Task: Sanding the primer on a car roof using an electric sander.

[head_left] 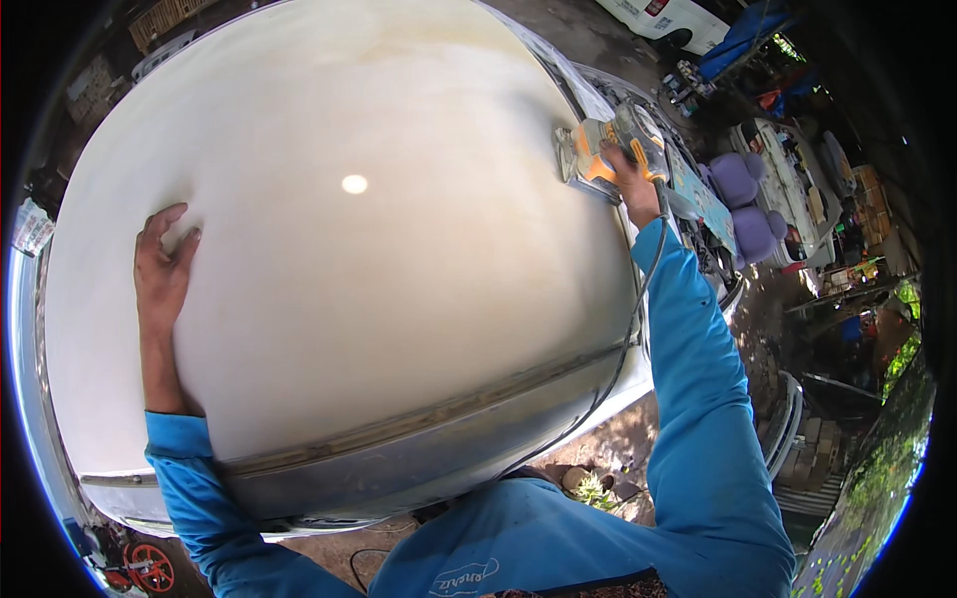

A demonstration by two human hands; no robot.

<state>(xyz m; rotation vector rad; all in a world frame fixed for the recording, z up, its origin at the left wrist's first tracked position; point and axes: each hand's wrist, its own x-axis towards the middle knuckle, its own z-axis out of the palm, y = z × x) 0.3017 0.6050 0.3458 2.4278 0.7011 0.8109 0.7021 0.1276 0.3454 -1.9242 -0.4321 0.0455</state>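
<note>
A broad, pale car roof (379, 289) with a dull, dusty surface spreads out in front of me. My right hand (630, 181) is wrapped round an orange and grey power sander (603, 149) at the roof's far right edge. The sander's pad sits against the roof there, partly hidden by its body. From its rear a dark cord (638, 317) runs back along my sleeve and over the near edge. My left hand (164, 261) rests on the roof's left part, fingers apart and slightly curled, with nothing in it.
A dark trim channel (419, 424) crosses the roof's near side. Purple rounded objects (743, 204) and car parts stand beyond the right side. A white vehicle (668, 22) is parked at the far right. Plants (593, 490) grow on the ground below, and a red wheel (150, 566) is at lower left.
</note>
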